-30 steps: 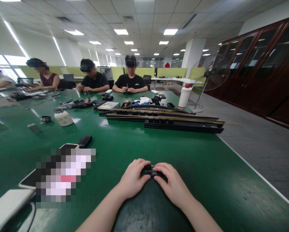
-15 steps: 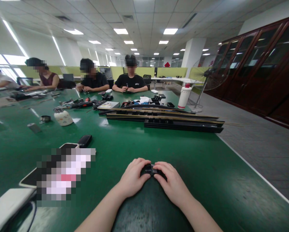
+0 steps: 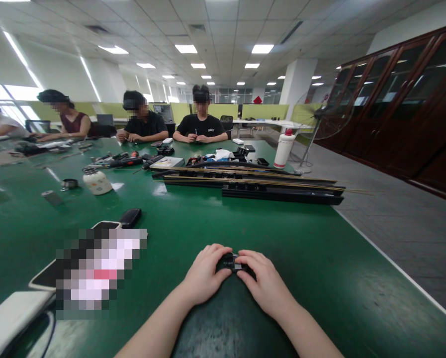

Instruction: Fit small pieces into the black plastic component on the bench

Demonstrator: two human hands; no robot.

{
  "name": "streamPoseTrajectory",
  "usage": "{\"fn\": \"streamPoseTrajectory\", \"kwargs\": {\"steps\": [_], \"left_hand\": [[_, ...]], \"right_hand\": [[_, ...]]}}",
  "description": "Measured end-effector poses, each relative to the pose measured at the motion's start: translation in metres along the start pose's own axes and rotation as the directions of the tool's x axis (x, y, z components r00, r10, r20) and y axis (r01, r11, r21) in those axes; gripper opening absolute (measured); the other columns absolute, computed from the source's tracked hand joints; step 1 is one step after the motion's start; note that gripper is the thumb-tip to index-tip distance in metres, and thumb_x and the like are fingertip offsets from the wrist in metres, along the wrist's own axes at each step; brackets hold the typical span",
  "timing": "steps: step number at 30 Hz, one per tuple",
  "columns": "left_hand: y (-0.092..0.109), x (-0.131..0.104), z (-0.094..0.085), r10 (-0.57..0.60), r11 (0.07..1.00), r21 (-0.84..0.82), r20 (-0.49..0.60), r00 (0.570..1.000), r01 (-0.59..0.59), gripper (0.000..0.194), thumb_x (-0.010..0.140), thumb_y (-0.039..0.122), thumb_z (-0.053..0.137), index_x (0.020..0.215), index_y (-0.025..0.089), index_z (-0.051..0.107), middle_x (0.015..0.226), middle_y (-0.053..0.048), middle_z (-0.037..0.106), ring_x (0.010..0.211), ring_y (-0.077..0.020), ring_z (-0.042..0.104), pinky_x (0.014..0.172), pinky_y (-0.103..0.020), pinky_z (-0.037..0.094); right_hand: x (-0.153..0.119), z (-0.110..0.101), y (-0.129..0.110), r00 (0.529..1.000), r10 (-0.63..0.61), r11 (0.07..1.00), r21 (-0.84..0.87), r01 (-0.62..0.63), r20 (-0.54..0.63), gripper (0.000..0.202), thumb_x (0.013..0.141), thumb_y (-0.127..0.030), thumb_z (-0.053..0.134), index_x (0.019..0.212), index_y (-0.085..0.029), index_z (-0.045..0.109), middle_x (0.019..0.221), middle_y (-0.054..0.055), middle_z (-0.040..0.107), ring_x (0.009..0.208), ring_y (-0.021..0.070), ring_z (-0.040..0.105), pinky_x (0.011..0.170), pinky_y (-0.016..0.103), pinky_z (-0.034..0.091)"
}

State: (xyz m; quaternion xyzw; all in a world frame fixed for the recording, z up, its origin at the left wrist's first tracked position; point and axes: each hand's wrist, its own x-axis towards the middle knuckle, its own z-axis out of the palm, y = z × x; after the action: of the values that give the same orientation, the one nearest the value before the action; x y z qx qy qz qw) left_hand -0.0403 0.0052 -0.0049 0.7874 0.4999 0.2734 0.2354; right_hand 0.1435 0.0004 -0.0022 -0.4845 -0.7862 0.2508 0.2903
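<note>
Between my two hands, on or just above the green table (image 3: 241,226), is a small black object (image 3: 228,263) with a silvery part near its middle. Its exact kind cannot be made out, since fingers cover both ends. My left hand (image 3: 207,272) is closed on its left end, thumb on the near side and fingers on the far side. The right end is gripped in the same way by my right hand (image 3: 264,278).
Long black profiles (image 3: 282,195) with thin brass-coloured rods lie across the table ahead. To my left are a blurred-out phone screen (image 3: 101,271), a black case (image 3: 131,218) and a patterned jar (image 3: 96,182). A white bottle (image 3: 284,150) stands farther right. Several people sit opposite.
A pale, silvery patch on the black object shows more by my right thumb and fingertips. Both hands stay in nearly the same place.
</note>
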Motion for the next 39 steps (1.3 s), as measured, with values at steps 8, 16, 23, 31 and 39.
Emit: {"fn": "streamPoseTrajectory", "kwargs": {"steps": [8,16,23,31,39], "left_hand": [[-0.003,0.001,0.001,-0.011,1.000,-0.004,0.010,1.000,0.011,0.038,0.078,0.023,0.053,0.116,0.022,0.050,0.111,-0.005,0.055,0.103,-0.0192,0.048,0.092,-0.036,0.038],[-0.003,0.000,0.001,-0.053,0.996,-0.078,-0.013,0.999,0.052,0.038,0.080,0.026,0.050,0.118,0.023,0.049,0.113,-0.005,0.055,0.102,-0.0188,0.050,0.092,-0.036,0.039],[0.000,0.000,-0.002,-0.082,0.990,-0.117,0.028,0.996,0.085,0.044,0.079,0.028,0.053,0.122,0.024,0.044,0.107,-0.004,0.056,0.090,-0.0166,0.053,0.085,-0.035,0.042],[0.004,-0.001,-0.007,-0.091,0.992,-0.083,0.078,0.993,0.097,0.050,0.075,0.035,0.057,0.121,0.022,0.045,0.113,-0.005,0.056,0.099,-0.0206,0.051,0.089,-0.036,0.039],[0.012,-0.002,-0.012,-0.124,0.990,-0.061,0.108,0.986,0.131,0.031,0.075,0.034,0.054,0.104,0.024,0.054,0.091,0.000,0.061,0.083,-0.0178,0.053,0.075,-0.031,0.040]], "right_hand": [[0.001,-0.002,0.004,0.998,0.061,0.992,0.112,-0.060,-0.005,0.033,0.074,-0.021,0.058,0.107,-0.025,0.060,0.111,0.005,0.063,0.105,0.0220,0.054,0.094,0.042,0.039],[0.001,-0.004,0.005,0.985,0.172,0.918,0.359,-0.170,0.027,0.039,0.075,-0.021,0.055,0.114,-0.023,0.052,0.114,0.006,0.061,0.109,0.0193,0.054,0.099,0.040,0.038],[0.004,-0.005,0.007,0.983,0.185,0.836,0.523,-0.167,0.018,0.033,0.076,-0.020,0.055,0.109,-0.023,0.051,0.111,0.006,0.062,0.108,0.0185,0.055,0.100,0.041,0.036],[0.004,-0.001,0.004,0.986,0.160,0.769,0.621,-0.148,0.037,0.030,0.075,-0.021,0.057,0.104,-0.022,0.053,0.108,0.008,0.063,0.106,0.0196,0.057,0.097,0.041,0.038],[0.005,-0.003,0.003,0.987,0.152,0.773,0.615,-0.156,0.060,0.025,0.075,-0.028,0.061,0.098,-0.021,0.057,0.104,0.007,0.064,0.100,0.0201,0.059,0.094,0.041,0.042]]}}
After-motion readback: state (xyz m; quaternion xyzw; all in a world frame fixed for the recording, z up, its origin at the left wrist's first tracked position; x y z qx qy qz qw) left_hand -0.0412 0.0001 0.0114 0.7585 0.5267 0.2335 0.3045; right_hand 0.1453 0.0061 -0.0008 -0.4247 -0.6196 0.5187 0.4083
